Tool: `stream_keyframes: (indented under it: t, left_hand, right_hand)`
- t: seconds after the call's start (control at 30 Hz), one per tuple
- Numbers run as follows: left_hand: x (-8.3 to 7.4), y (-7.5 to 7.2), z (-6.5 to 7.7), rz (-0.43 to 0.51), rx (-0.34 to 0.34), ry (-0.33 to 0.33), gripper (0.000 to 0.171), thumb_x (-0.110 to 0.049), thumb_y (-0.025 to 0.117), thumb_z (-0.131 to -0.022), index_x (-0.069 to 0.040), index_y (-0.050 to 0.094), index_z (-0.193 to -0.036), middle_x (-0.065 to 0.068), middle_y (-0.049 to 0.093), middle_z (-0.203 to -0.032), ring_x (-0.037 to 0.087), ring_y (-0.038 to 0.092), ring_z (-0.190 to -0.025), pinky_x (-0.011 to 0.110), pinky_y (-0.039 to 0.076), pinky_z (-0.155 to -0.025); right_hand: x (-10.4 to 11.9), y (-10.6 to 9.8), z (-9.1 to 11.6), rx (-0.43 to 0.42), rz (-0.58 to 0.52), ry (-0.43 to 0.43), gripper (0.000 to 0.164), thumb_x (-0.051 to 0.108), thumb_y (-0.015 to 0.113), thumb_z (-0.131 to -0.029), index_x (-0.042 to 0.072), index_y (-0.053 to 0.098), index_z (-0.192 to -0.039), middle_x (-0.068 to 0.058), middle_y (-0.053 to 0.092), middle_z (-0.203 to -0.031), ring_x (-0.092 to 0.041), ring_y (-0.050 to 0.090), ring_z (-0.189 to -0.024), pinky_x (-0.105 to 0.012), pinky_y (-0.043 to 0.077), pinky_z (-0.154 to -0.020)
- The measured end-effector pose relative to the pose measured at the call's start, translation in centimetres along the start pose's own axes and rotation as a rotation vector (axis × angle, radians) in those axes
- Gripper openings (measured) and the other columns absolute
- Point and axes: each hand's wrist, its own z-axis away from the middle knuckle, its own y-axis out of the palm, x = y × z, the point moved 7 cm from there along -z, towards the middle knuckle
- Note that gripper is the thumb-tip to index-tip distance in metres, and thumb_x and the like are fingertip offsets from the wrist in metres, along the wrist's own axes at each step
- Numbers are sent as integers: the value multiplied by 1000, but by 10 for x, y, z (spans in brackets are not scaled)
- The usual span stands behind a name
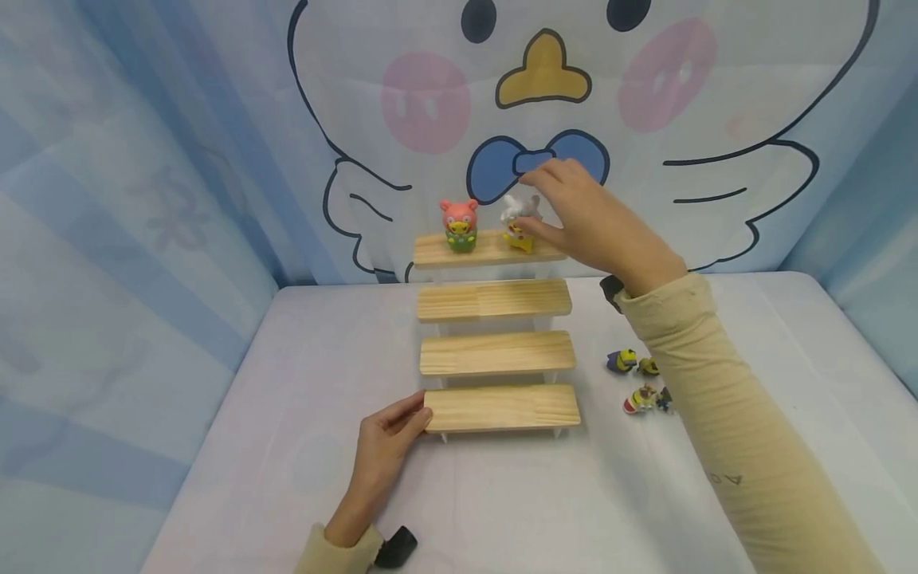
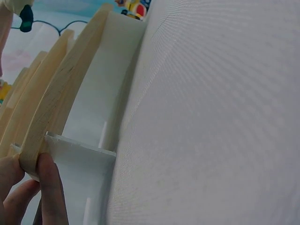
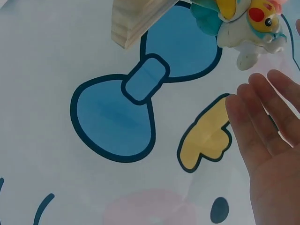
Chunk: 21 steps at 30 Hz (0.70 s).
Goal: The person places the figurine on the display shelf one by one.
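Note:
A tiered display stand (image 1: 495, 408) with wooden steps on white supports stands on the table. My left hand (image 1: 387, 454) pinches the left end of its lowest step; in the left wrist view, fingers (image 2: 52, 190) lie on either side of the board's end. On the top step stands a white-hooded yellow figurine (image 1: 518, 214). My right hand (image 1: 584, 219) is beside it, the thumb overlapping it in the head view. The right wrist view has straight, spread fingers (image 3: 260, 117) apart from the figurine (image 3: 258, 23). To its left stands a figurine with a pink hood and green body (image 1: 460, 227).
Several small figurines (image 1: 640, 399) lie on the white tabletop (image 1: 344, 359) right of the stand, partly behind the right sleeve (image 1: 739, 414). Close behind the stand hangs a curtain (image 1: 423, 191) with a cartoon bird print.

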Motion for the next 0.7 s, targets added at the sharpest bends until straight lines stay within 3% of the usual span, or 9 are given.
stream_keyframes:
  t: [0.7]
  left_hand:
    - [-1,0,0,-13,6,10,38,-7,74,-89,5,65,-125,23,67,-118,8,68,-92,20,58,-78]
  right_hand:
    - [-2,-8,37,14,56,-35,54,25,69,-96,-4,50,-138,-20,53,-130,-35,47,-121,-51,45,-105]
